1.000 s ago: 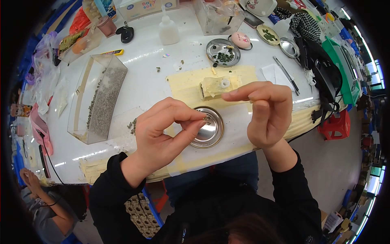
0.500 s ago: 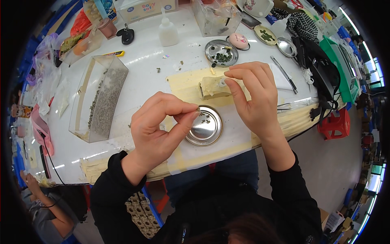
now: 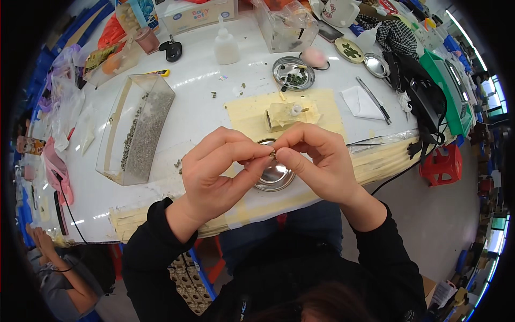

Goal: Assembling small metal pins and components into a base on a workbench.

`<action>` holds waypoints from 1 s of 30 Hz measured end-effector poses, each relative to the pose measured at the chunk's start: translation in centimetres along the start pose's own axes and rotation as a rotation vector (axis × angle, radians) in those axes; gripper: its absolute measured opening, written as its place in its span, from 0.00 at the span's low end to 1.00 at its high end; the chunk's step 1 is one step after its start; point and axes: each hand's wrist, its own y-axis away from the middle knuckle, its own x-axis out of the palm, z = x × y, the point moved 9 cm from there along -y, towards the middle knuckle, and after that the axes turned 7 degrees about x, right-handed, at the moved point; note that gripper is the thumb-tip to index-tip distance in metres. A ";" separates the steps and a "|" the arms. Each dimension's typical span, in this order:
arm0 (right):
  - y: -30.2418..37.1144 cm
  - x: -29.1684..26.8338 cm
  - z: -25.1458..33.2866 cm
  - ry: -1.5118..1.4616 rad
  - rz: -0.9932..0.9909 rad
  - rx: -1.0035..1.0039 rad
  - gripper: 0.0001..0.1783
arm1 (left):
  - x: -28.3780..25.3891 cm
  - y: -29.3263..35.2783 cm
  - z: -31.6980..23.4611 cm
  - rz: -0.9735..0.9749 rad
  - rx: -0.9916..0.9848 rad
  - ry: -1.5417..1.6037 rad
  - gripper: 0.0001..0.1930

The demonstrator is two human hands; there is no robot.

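Observation:
My left hand point(image 3: 217, 174) is closed in a pinch over a round shiny metal dish point(image 3: 278, 182). Between its fingertips is a tiny brassy piece point(image 3: 273, 154), too small to name. My right hand point(image 3: 322, 166) meets it from the other side, thumb and forefinger closed on the same piece. The hands cover much of the dish. Just beyond them, on yellowish tape, stands a tape-wrapped block point(image 3: 279, 119) with a small white cup point(image 3: 296, 109) on top and a short brown stick beside it.
A clear bin of grey-green granules point(image 3: 142, 137) stands at left. Farther back are a metal dish of dark green pieces point(image 3: 278, 81), a white squeeze bottle point(image 3: 226, 48) and a clear box point(image 3: 284, 32). Tweezers point(image 3: 367, 144) and a pen point(image 3: 374, 100) lie at right.
My right hand has come down and left from the taped block to my left fingertips, closing on the tiny piece. The white cup and brown stick now show uncovered.

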 end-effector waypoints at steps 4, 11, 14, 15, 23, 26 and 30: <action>0.0 0.4 -0.7 -0.133 0.058 0.136 0.06 | 0.0 0.0 -0.1 0.016 -0.001 -0.015 0.11; 0.4 0.0 1.8 0.348 -0.043 -0.222 0.04 | 0.0 0.1 0.0 0.013 -0.006 -0.056 0.10; 1.1 0.3 4.1 0.556 -0.236 -0.485 0.03 | 0.1 0.1 0.0 0.009 -0.007 -0.064 0.10; 0.8 0.1 3.5 0.467 -0.202 -0.416 0.03 | 0.1 0.1 0.0 0.010 -0.006 -0.064 0.10; 0.1 1.5 -2.3 -0.336 0.140 0.211 0.08 | 0.2 0.2 0.7 0.036 -0.040 0.092 0.10; 0.1 1.6 -2.8 -0.395 0.148 0.248 0.09 | 0.1 0.1 0.7 0.035 -0.041 0.092 0.10; 0.0 1.8 -2.7 -0.459 0.138 0.255 0.08 | 0.0 0.3 0.9 0.025 -0.053 0.071 0.10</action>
